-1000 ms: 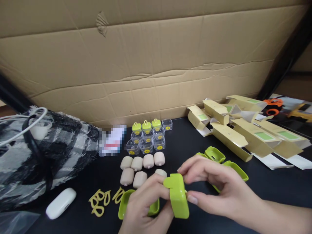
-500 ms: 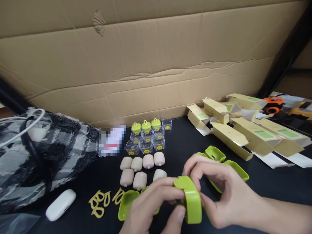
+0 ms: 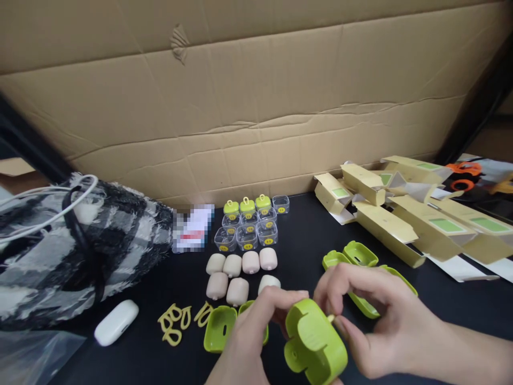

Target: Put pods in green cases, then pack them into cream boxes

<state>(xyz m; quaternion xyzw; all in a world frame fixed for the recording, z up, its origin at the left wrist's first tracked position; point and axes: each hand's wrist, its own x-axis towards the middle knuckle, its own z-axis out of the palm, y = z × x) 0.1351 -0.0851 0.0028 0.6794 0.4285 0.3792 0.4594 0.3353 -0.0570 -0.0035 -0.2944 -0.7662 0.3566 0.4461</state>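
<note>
Both my hands hold a lime green silicone case (image 3: pixel 315 342) low in the middle of the view, over a black table (image 3: pixel 304 235). My left hand (image 3: pixel 250 337) grips its left side, fingers curled over the top edge. My right hand (image 3: pixel 368 315) pinches the case's upper right edge between thumb and forefinger. More green case halves (image 3: pixel 218 336) lie just left of my left hand, and others (image 3: pixel 358 256) lie behind my right hand. Beige rounded pieces (image 3: pixel 240 270) sit in two rows beyond my hands.
Small clear boxes with green lids (image 3: pixel 248 222) stand by a cardboard wall (image 3: pixel 256 107). Folded tan cartons (image 3: pixel 404 214) are piled at the right. Yellow loops (image 3: pixel 176 323), a white earbud case (image 3: pixel 116 322) and a checked fuzzy cloth with cables (image 3: pixel 72 240) lie at the left.
The green case has been turned from edge-on to show its broad face and has dropped lower right. My right thumb and forefinger now pinch its upper edge. The view shifted slightly.
</note>
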